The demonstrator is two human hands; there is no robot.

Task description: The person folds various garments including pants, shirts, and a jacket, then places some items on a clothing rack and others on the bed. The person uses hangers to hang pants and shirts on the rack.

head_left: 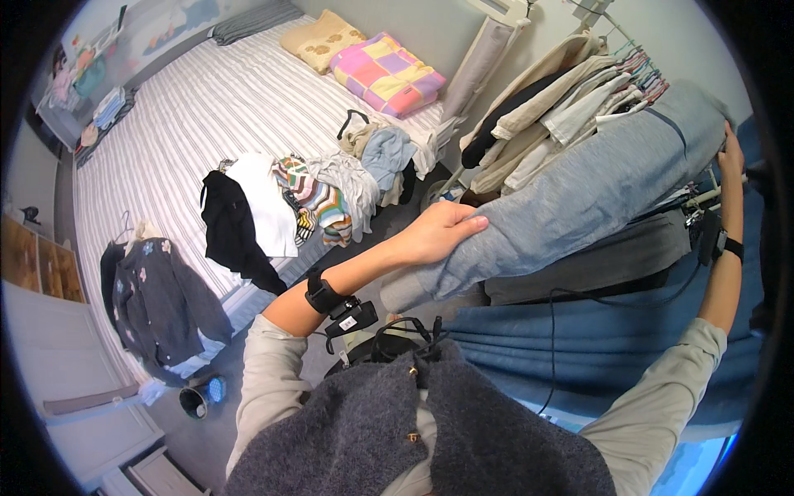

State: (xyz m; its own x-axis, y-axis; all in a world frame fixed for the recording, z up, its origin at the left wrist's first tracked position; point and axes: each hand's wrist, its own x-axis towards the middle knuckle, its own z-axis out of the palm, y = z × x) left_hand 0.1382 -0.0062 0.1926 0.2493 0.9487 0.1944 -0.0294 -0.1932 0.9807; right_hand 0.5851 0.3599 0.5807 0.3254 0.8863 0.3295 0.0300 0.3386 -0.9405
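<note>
A pair of light grey sweatpants (570,186) stretches between my hands, in front of the clothes rack. My left hand (443,230) grips the lower leg near the ribbed cuff (403,290), thumb on top. At the far right, my right hand (732,150) holds the upper end near the waist; its fingers are partly hidden by the fabric. A dark grey garment (589,257) hangs just below the sweatpants. Behind them hang several pale shirts and jackets (558,111) on hangers.
A bed with a striped sheet (186,111) stands at the left, bearing a heap of clothes (347,180), a white top (267,204) and a dark cardigan (161,304). A blue curtain (508,347) hangs at the right. A black cable (552,347) runs from my right wrist. A small bin (193,402) stands on the floor.
</note>
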